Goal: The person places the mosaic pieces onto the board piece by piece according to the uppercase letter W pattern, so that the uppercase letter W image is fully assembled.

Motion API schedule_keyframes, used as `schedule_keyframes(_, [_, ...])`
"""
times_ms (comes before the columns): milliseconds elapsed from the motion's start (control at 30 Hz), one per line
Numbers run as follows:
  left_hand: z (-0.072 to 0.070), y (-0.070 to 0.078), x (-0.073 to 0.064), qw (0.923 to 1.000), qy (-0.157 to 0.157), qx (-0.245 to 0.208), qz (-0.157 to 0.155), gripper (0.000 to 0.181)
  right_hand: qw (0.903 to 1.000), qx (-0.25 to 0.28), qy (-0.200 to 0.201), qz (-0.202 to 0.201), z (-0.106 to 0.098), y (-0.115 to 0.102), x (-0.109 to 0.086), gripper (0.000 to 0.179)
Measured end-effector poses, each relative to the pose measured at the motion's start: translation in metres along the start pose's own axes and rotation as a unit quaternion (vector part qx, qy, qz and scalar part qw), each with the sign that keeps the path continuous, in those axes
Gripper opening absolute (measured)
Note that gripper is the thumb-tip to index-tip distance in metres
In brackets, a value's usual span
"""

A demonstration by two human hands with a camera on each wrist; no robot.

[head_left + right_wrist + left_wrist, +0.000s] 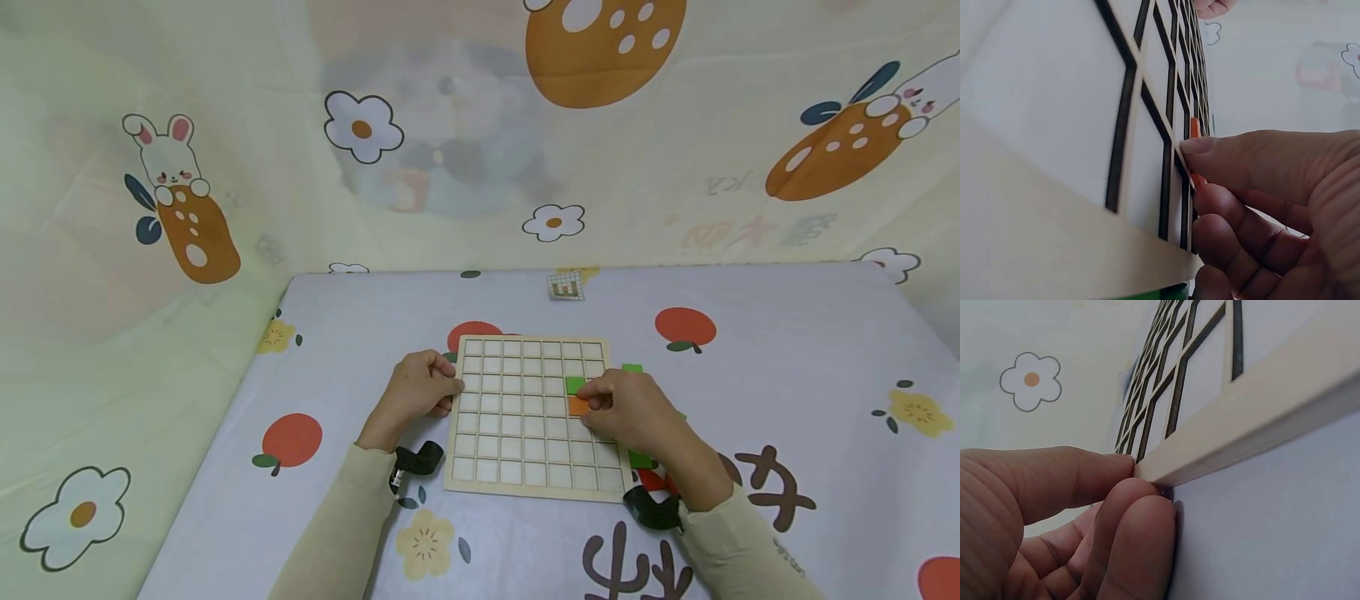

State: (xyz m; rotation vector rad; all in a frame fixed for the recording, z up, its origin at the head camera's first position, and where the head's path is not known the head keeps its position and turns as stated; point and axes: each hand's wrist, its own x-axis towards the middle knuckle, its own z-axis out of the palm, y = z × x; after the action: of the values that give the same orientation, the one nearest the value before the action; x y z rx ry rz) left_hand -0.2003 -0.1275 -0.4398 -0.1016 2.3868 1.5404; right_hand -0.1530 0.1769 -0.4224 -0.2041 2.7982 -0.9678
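A pale wooden grid board (pixel 525 490) with square cells lies flat on the table. My left hand (pixel 416 387) grips its left edge, the thumb over the rim (pixel 1235 428) and the fingers at its outer side. Over the board's right half, my right hand (pixel 637 408) pinches an orange square tile (pixel 577 406) between thumb and fingers. In the right wrist view the orange tile (pixel 1195 127) stands out at the grid, partly hidden by the thumb. A green square tile (pixel 575 385) sits in the cell just behind it.
Green pieces (pixel 632 367) lie along the board's right side, partly covered by my right hand and forearm. At the back of the table is a small printed card (pixel 566 286). Black wrist mounts (pixel 651 508) sit by both wrists. A patterned curtain hangs behind.
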Motion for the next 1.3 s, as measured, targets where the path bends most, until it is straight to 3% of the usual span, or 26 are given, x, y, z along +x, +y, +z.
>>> schedule_keyframes(500, [0.001, 0.001, -0.001, 1.0, 0.002, 0.002, 0.005, 0.016, 0.9997, -0.007, 0.011, -0.021, 0.0, 0.001, -0.002, 0.026])
schedule_keyframes(1300, [0.0, -0.001, 0.0, 0.9999, 0.001, 0.01, 0.004, 0.016, 0.9963, -0.033, 0.076, -0.026, -0.012, 0.006, -0.017, 0.06])
